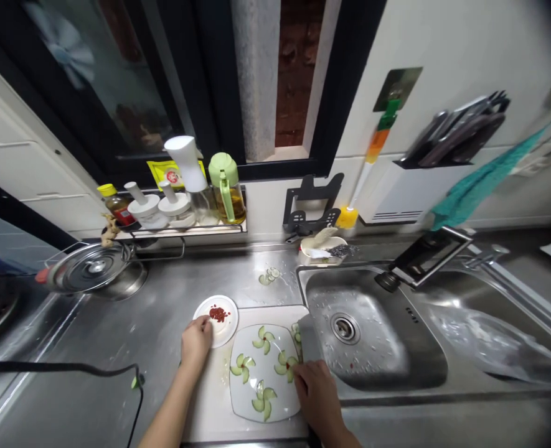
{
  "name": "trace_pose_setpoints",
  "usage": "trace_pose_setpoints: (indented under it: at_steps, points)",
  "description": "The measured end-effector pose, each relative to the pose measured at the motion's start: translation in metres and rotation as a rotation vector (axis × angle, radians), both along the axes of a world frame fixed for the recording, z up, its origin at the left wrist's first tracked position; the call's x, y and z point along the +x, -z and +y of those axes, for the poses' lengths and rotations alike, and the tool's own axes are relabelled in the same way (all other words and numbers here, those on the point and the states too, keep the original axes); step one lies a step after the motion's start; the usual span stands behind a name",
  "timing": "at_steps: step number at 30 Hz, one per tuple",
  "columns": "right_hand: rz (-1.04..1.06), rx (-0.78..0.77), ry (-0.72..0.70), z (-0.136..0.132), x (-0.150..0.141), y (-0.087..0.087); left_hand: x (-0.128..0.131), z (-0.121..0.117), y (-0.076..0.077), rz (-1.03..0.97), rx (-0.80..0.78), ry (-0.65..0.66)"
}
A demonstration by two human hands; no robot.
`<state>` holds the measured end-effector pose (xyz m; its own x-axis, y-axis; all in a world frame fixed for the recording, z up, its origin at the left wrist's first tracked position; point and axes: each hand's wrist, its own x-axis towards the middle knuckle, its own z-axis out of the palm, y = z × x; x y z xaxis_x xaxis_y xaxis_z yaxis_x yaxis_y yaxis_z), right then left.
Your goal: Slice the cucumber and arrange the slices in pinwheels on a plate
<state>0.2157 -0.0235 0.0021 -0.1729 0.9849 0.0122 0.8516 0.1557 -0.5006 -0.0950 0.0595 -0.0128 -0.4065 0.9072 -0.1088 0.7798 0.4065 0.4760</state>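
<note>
My left hand [196, 340] rests on the near edge of a small white saucer [226, 333] that holds chopped red bits [218, 313]; its fingers are curled at the rim. My right hand [315, 391] is at the right edge of a square white plate [275, 373], fingers pinched by a cucumber flower [285, 364] with a red dot in it. Several cucumber-slice flowers [263, 339] are laid out on the plate. The plate sits on a white cutting board [212, 404].
A steel sink [373, 336] with a faucet [424, 255] lies right of the board. Loose cucumber slices [268, 276] lie on the counter behind. A rack with oil bottles [226, 186] and jars stands at the back, a pot lid [88, 267] at the left, a black cable [70, 368] in front.
</note>
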Motion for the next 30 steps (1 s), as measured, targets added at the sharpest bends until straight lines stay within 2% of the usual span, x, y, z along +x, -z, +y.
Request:
trace_pose_setpoints:
  at_steps: [5, 10, 17, 20, 24, 30]
  points:
    - [0.002, -0.008, 0.006, 0.002, -0.003, -0.005, -0.004, 0.013, 0.005, -0.011, -0.009, 0.04]
    - [0.007, -0.014, 0.009, 0.0, -0.002, -0.002, -0.001, 0.016, 0.009, -0.01, -0.013, 0.043]
    - [0.0, -0.016, 0.022, 0.001, -0.003, -0.002, -0.001, 0.011, 0.001, 0.002, -0.008, 0.021]
    - [0.01, -0.017, 0.023, 0.002, -0.004, -0.006, -0.002, -0.001, -0.006, -0.009, -0.004, 0.023]
    - [0.024, -0.018, 0.011, 0.001, -0.004, -0.006, 0.004, -0.028, -0.014, -0.103, 0.041, 0.058]
    - [0.033, 0.007, -0.042, -0.008, -0.013, -0.001, 0.042, -0.078, -0.012, -0.348, 0.093, 0.159]
